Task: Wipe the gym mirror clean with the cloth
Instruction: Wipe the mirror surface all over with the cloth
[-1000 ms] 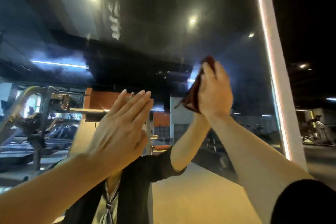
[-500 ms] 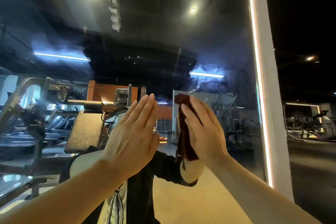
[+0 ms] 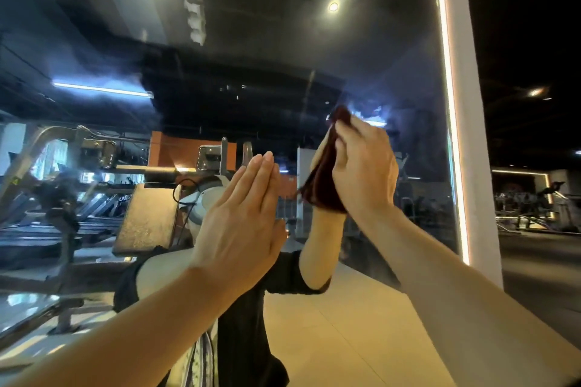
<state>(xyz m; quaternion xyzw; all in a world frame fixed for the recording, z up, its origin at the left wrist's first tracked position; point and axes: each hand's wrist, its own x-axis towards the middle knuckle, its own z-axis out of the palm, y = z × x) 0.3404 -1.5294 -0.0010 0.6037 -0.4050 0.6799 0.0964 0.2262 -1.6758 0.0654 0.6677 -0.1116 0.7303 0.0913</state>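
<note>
The gym mirror (image 3: 283,41) fills most of the view, with hazy smears on its glass. My left hand (image 3: 242,223) rests flat against the mirror at centre, fingers straight and together. My right hand (image 3: 364,170) is up and to the right of it and holds a dark red cloth (image 3: 323,179) against the glass, fingers bent over the cloth's upper edge. The cloth hangs bunched between my palm and the mirror, and its far side is hidden. The reflections of both arms meet my hands at the glass.
A white pillar with a lit strip (image 3: 456,135) borders the mirror on the right. Beyond it lies a dark gym hall with machines (image 3: 534,198). The mirror reflects weight machines (image 3: 78,182) on the left and a pale floor (image 3: 345,339).
My right hand swept the cloth down and left, then back up and to the right across the glass. My left hand has stayed flat on the mirror.
</note>
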